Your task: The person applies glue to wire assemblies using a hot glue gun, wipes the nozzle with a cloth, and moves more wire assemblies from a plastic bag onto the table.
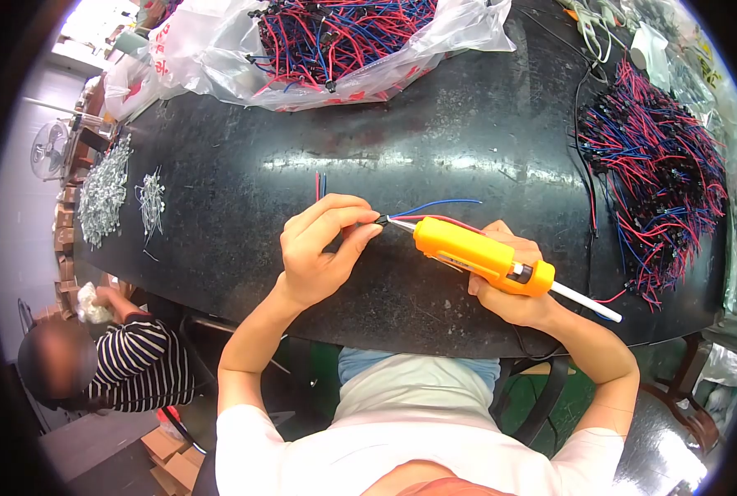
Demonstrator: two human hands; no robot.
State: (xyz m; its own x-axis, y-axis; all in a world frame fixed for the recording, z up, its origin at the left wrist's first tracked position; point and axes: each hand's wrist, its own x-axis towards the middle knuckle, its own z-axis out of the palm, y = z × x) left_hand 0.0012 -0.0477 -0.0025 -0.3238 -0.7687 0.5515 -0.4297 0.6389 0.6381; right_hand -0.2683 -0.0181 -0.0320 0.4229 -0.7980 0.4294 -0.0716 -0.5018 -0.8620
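My left hand [323,248] pinches a small black connector [381,221] between thumb and fingertips. A blue wire [439,204] and a red wire run out from it to the right, and short red and blue wire ends [321,187] show behind the hand. My right hand [509,289] is wrapped round a yellow hot glue gun [468,248], its metal nozzle pointing left at the connector. The nozzle tip appears to touch the connector. A white glue stick [588,302] sticks out of the gun's back end.
Red and blue wires with black connectors fill a plastic bag [211,62] at the back; another wire pile [654,165] lies right. Small clear parts [104,194] with thin leads lie left. A black cable [579,124] crosses the table [435,322]. A person in a striped top [141,360] sits lower left.
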